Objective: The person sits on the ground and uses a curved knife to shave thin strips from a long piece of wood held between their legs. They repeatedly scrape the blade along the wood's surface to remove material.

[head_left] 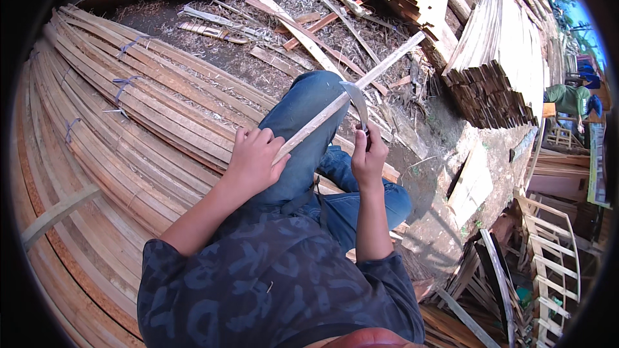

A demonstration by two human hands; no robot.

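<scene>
My left hand (253, 156) is closed around the near end of a long, pale wooden strip (314, 122). The strip slants up and away to the right over my raised knee (303, 100), its far end in the air above the ground. In my right hand (370, 158) is the handle of a sickle (360, 104), mostly hidden by the fingers. Its curved metal blade rises from the fist and bends left, the tip part lying across the strip just beyond the knee. Whether the edge bites into the wood I cannot tell.
Long bundled wooden strips (148, 122) lie to my left, tied with blue cord. Shavings and loose offcuts (309, 29) litter the ground ahead. A tall stack of boards (496, 64) stands to the right, with a wooden ladder-like frame (554, 251) below it. A person (570, 100) is farther off.
</scene>
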